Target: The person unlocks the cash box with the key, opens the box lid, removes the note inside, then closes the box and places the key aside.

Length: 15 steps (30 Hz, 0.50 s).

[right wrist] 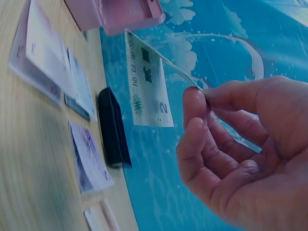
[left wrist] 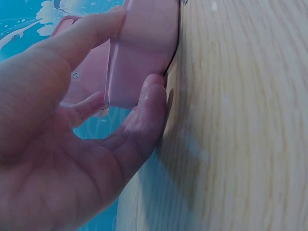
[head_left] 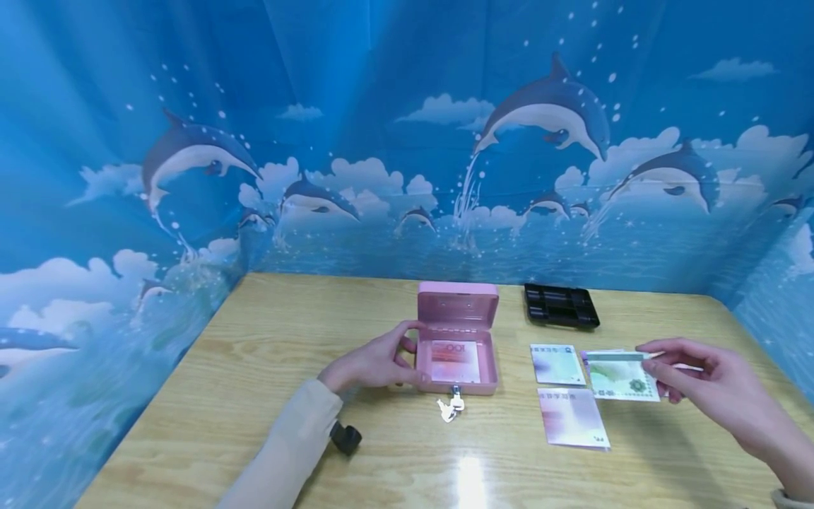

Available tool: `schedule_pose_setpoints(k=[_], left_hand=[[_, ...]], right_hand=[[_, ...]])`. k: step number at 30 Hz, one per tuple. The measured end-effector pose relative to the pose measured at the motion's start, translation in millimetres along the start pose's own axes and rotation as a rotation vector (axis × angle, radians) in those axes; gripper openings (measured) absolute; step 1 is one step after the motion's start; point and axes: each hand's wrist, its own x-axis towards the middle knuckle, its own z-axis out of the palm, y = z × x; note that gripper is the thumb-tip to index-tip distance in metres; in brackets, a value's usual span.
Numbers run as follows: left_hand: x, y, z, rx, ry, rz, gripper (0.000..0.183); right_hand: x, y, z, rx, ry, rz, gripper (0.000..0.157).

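An open pink cash box [head_left: 490, 360] stands on the table with a red 100 banknote [head_left: 454, 362] inside. Two keys [head_left: 449, 407] hang at its front lock. My left hand [head_left: 388, 358] grips the box's left side; in the left wrist view its fingers [left wrist: 151, 103] touch the pink wall. Above the table at the right, my right hand [head_left: 706, 375] pinches a folded green banknote [head_left: 623, 377] by one edge between thumb and fingers. The note also shows in the right wrist view [right wrist: 149, 86]. Beneath it, a purple-edged note [head_left: 586, 358] is mostly hidden.
A folded bluish-green note [head_left: 556, 365] and a folded purple note [head_left: 574, 417] lie right of the box. Behind them sits a black compartment tray [head_left: 561, 306]. A dolphin-printed curtain [head_left: 381, 141] encloses the table's far side. A black object [head_left: 346, 438] shows by my left wrist.
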Motion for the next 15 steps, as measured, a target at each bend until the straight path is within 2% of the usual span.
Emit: schedule_pose_setpoints(k=[4, 7, 15], left_hand=[[-0.7, 0.4, 0.5, -0.007, -0.002, -0.001, 0.092], [-1.2, 1.2, 0.5, -0.008, -0.001, -0.002, 0.092], [-2.0, 3.2, 0.5, -0.004, 0.001, -0.004, 0.093]], right_hand=[[-2, 5, -3.1, -0.064, 0.005, 0.058, 0.018], [-3, 10, -5.7, -0.096, 0.003, 0.077, 0.019], [-5, 31, -7.9, -0.101, -0.007, 0.039, 0.016]])
